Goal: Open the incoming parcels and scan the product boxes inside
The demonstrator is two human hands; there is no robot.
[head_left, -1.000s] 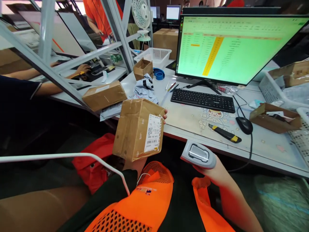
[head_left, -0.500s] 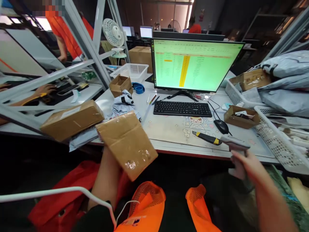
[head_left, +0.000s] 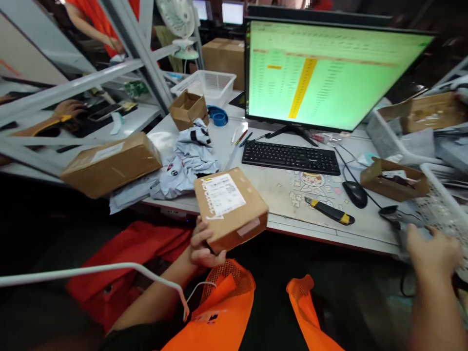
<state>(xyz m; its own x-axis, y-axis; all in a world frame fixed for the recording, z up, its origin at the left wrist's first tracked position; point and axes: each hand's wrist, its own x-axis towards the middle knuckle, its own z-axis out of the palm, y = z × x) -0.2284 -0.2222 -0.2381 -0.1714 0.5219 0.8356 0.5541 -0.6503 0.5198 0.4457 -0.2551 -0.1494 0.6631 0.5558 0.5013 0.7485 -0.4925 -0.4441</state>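
My left hand [head_left: 205, 243] grips a small cardboard box [head_left: 239, 202] by its left edge, just in front of the desk. A white shipping label [head_left: 224, 194] with printing lies on the box's upper face. At the right, my right hand [head_left: 435, 248] is closed around a grey handheld barcode scanner [head_left: 404, 226] near the desk's front edge. The scanner's head points toward the mouse [head_left: 354, 194], and motion blurs its handle. Between the two hands, a black and yellow utility knife [head_left: 330, 211] lies on the desk mat.
A keyboard [head_left: 290, 156] sits below a lit monitor [head_left: 329, 75]. To the left are a longer cardboard box [head_left: 111, 165], crumpled grey mailer bags [head_left: 188, 158] and an open carton [head_left: 188, 109]. A small open box [head_left: 395, 180] and a white basket [head_left: 444, 204] stand right. A co-worker's hand [head_left: 68, 108] rests beyond the metal frame.
The box in my left hand has turned over, showing its label, and moved right. My right hand has moved right with the scanner. The view has tilted down.
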